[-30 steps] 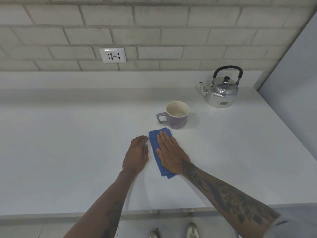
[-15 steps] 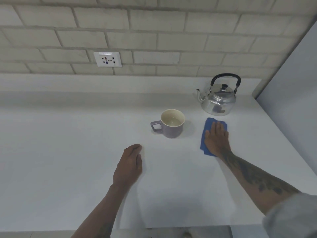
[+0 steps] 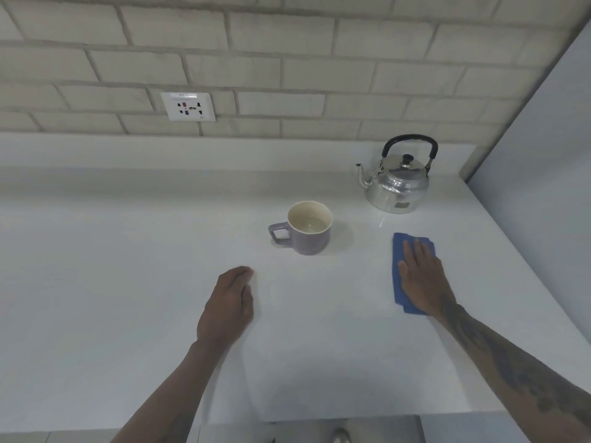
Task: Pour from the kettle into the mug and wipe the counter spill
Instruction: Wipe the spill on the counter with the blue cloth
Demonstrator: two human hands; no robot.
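Cloth: we see a folded blue cloth (image 3: 403, 272) flat on the white counter (image 3: 128, 282), to the right of the mug and just in front of the kettle, its long side running toward and away from us.
Right hand: our right hand (image 3: 422, 276) lies palm down on the cloth with fingers (image 3: 415, 247) straight and spread, pressing it to the counter and not gripping it.
Left hand: our left hand (image 3: 228, 306) rests on the bare counter in front of the mug, fingers loosely curled under, holding nothing.
Mug: a purple mug (image 3: 305, 228) stands upright between the two hands and farther back, handle pointing left, with some pale liquid at the bottom, so we judge the pouring done.
Kettle: a shiny metal kettle (image 3: 396, 183) stands upright at the back right, spout pointing left toward the mug, black handle raised.
Spill: we cannot make out any wet patch on the white surface.
What the next wipe turns on: the right hand is already on the cloth, while the left is well apart from it; the bare counter between cloth and mug lies to the left of the fingers, so a sideways sweep would lead with the cloth's long edge.
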